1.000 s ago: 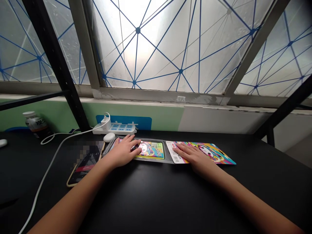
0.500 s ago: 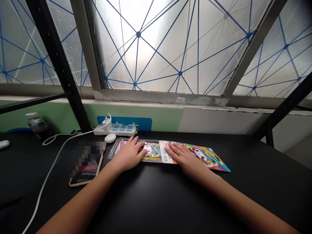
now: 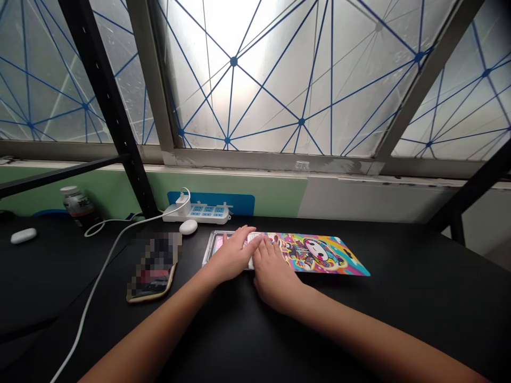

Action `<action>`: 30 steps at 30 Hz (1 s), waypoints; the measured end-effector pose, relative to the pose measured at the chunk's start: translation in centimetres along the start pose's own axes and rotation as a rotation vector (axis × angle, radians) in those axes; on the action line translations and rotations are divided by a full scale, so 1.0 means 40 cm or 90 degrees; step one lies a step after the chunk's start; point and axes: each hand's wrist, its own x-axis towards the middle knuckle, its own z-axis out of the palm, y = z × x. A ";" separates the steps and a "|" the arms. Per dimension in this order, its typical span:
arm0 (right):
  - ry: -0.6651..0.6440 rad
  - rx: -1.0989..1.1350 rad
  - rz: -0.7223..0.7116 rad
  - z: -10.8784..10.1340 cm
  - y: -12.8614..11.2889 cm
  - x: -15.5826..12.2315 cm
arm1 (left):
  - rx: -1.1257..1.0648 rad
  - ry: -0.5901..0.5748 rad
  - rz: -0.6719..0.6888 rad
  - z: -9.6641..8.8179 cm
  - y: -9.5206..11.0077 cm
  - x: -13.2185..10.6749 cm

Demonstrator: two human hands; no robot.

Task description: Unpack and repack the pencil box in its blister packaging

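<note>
A colourful printed backing card [image 3: 321, 254] with a cartoon character lies flat on the black desk, its cut-out hanging hole toward the right. At its left end is a clear plastic blister tray [image 3: 208, 248], mostly covered by my left hand [image 3: 231, 256]. That hand rests palm down with its fingers extended, touching the tray and the near end of the card. Beside it, my right hand [image 3: 275, 274] presses flat on the left part of the card, fingers stretched and close together. The two hands nearly meet, so what lies beneath them is hidden.
A phone [image 3: 155, 268] with a blurred screen lies left of the tray. Behind it are a white earbud case [image 3: 188, 227] and a power strip [image 3: 207, 214] with a white cable [image 3: 93, 290]. A bottle [image 3: 80, 207] and a white object [image 3: 24, 235] sit farther left.
My right hand has slid left along the card toward my left hand. The card now overlaps more of the tray, and its white label has gone under my hands. The view has shifted slightly.
</note>
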 end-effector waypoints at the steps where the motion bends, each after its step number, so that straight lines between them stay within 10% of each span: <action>1: 0.012 0.008 0.002 0.001 -0.010 0.005 | -0.030 0.010 0.005 -0.008 -0.004 0.001; 13: -0.070 0.151 -0.063 -0.043 0.186 -0.050 | -0.225 0.280 -0.029 -0.089 -0.129 0.031; 30: -0.039 0.131 -0.020 -0.035 -0.037 0.004 | -0.454 0.355 -0.065 -0.052 -0.112 0.043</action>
